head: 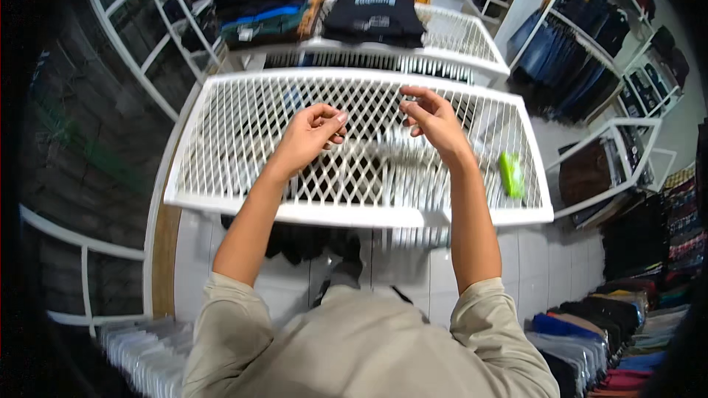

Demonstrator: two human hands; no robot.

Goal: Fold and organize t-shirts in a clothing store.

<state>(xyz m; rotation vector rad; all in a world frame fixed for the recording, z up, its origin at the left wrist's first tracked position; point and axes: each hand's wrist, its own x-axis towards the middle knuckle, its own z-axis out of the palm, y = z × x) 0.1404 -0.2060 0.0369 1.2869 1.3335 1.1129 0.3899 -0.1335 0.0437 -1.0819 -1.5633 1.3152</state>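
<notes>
A white wire-mesh display table [354, 215] stretches across in front of me, its top made of diamond-shaped metal lattice. Over its middle hovers my left hand [312, 135], fingers curled in towards the thumb, with no object visible in it. Farther right, above the same mesh, my right hand [437, 121] has its fingers bent and apart and holds nothing. A bright green plastic packet [512, 175] lies on the mesh near the right end, to the right of my right forearm. Through the lattice, rows of hanging garments show below, partly blurred.
Beyond the table, folded dark T-shirts [373, 19] and a taller clothes stack [265, 3] sit on another rack. Jeans [553, 50] hang at the far right. Plastic-wrapped garments [146, 351] stand low at left, more clothes [586, 331] at lower right. White-framed glass panels [127, 38] line the left.
</notes>
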